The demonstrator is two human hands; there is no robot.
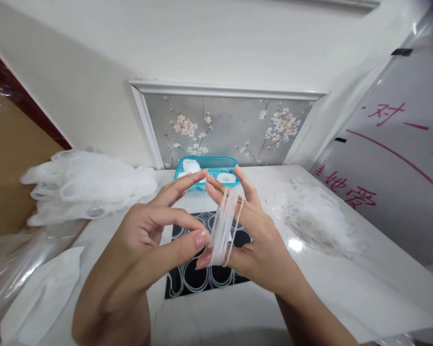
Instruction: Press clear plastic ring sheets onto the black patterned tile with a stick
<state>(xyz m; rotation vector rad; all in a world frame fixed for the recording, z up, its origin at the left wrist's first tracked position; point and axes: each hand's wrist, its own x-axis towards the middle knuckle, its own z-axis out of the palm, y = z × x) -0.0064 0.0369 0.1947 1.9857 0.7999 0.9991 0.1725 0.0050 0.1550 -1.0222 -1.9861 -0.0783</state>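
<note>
while bands (222, 230) stretch nearly upright around parted right fingers (248, 186), left fingers (178, 217) pinch their edge.

The bands (222, 228) are white, the tray (216, 163) teal, the mat (196, 277) black — with pale rings.

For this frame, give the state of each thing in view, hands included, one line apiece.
Left hand: raised, thumb and forefinger tips at the bands; grip unclear.
Right hand: fingers and thumb spread inside the bands.
White bands: stretched around right fingers and thumb.
Teal container: open-topped, holding white items.
Left white pile: heaped.
Right translucent pile: loosely heaped.
Black patterned sheet: flat, partly hidden.
Whiteboard: written on in red.
</note>
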